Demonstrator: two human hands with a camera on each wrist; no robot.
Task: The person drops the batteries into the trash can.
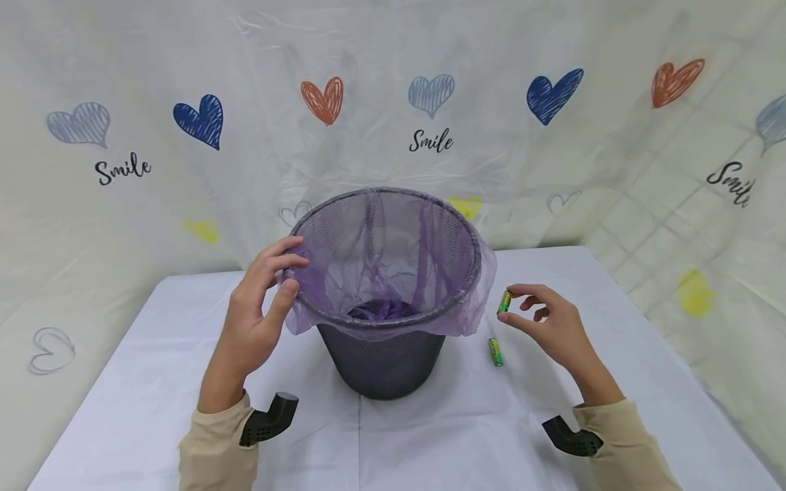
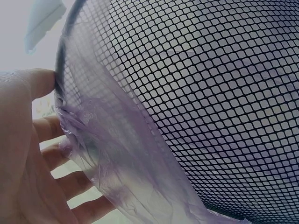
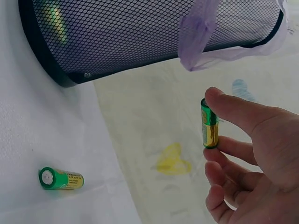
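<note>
A black mesh wastebasket (image 1: 381, 365) stands upright, lined with a thin purple trash bag (image 1: 473, 300) folded over its rim. My left hand (image 1: 254, 307) touches the rim's left side with spread, lightly bent fingers; in the left wrist view its thumb (image 2: 43, 83) meets the rim and the fingers lie against the bag. To the right of the wastebasket, my right hand (image 1: 552, 327) pinches a green and gold battery (image 1: 505, 301) by its two ends between thumb and forefinger. A second such battery (image 1: 495, 352) lies on the table below it.
A white cloth covers the table (image 1: 295, 450). Behind it hangs a pale curtain (image 1: 368, 41) printed with hearts and "Smile". Through the mesh in the right wrist view shows a blurred yellow-green patch (image 3: 58, 23). Each wrist carries a black camera mount (image 1: 270, 419).
</note>
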